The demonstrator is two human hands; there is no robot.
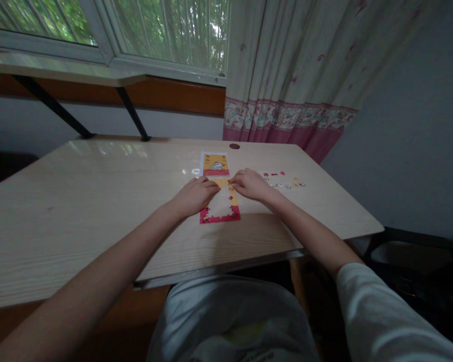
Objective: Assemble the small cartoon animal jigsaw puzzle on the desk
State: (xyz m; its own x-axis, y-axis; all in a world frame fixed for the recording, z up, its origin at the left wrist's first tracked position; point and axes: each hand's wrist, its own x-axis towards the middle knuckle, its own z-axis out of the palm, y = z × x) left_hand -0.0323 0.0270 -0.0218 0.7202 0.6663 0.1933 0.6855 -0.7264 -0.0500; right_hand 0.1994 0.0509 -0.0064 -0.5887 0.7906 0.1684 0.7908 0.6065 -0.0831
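A partly built jigsaw puzzle [222, 207] with a red and yellow border lies on the pale wooden desk [98, 201]. My left hand [195, 195] rests on the puzzle's left edge, fingers curled down onto it. My right hand [249, 184] sits at the puzzle's upper right corner, fingertips pinched on the yellow top edge; whether a piece is between them is hidden. A small reference picture card [215, 164] lies just beyond the puzzle.
Several loose puzzle pieces [285, 180] are scattered to the right of my right hand. A round cable hole [234, 146] sits at the desk's far edge. A curtain [287, 80] hangs behind, and a window with a shelf [60, 70] is at the left.
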